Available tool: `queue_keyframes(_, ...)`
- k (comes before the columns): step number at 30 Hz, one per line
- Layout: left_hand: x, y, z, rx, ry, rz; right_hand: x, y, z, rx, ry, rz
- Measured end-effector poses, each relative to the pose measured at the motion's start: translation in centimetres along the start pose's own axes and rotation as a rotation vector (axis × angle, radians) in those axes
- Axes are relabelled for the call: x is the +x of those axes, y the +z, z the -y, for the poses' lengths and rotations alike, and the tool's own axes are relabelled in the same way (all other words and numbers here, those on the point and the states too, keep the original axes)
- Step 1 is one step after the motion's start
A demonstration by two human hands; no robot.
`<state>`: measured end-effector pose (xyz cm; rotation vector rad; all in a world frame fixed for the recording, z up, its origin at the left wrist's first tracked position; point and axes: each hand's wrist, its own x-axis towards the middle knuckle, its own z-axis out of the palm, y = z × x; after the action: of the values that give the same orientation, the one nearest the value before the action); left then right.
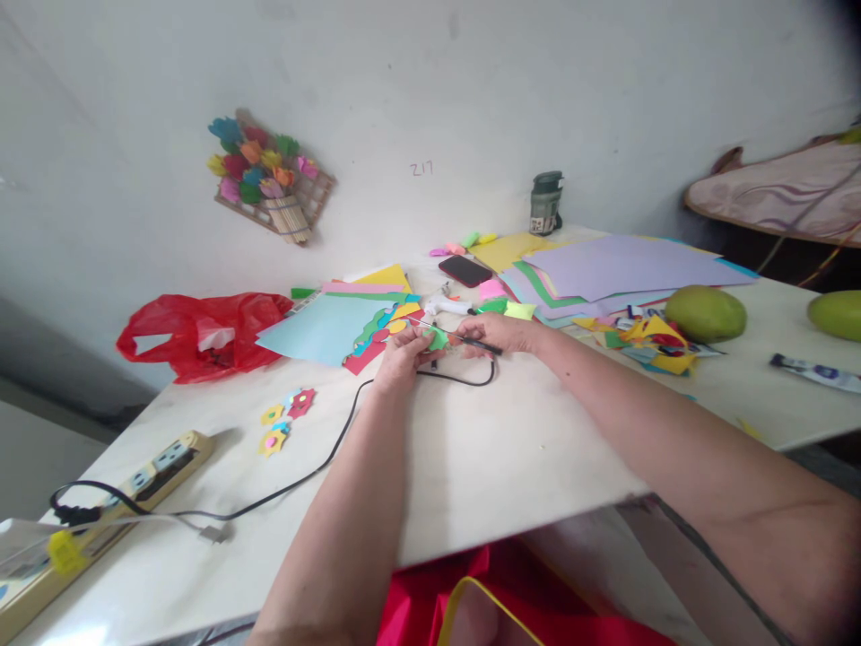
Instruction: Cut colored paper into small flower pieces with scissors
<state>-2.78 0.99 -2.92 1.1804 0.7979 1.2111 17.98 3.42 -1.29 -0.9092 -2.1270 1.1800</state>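
Observation:
My left hand (pixel 402 357) is closed on a small green paper piece (pixel 438 338), pinched near its edge. My right hand (pixel 501 332) grips what look like scissors (pixel 479 344), with a dark handle and a thin metal blade lying across the green paper. Fingers partly hide both the paper and the tool. Just behind the hands lies a white glue gun (pixel 447 306). Cut coloured paper shapes (pixel 380 335) rest beside my left hand on a light blue sheet (pixel 316 327). Small layered paper flowers (pixel 300 403) lie further left.
A black cord (pixel 323 467) runs across the table to a power strip (pixel 144 480). A red plastic bag (pixel 202 332) sits at left. Rightward are paper scraps (pixel 656 345), a green mango-like fruit (pixel 706 313), a tube (pixel 817 371) and lilac sheets (pixel 619 267). A phone (pixel 465 270) and bottle (pixel 546 203) stand behind.

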Motion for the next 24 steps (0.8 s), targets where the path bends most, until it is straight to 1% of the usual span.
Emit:
queue_keyframes(8,-0.09,-0.05,-0.07,0.004,-0.013,0.028,0.17,0.05,-0.42,0.039,0.004,0.001)
queue_keyframes(15,-0.12,0.02,-0.12,0.026,-0.023,0.027,-0.05,0.03,-0.13,0.012,0.014,-0.016)
queue_keyframes(24,-0.08,0.01,-0.03,0.035,-0.037,0.024,-0.11,0.04,0.4,0.003,0.027,-0.002)
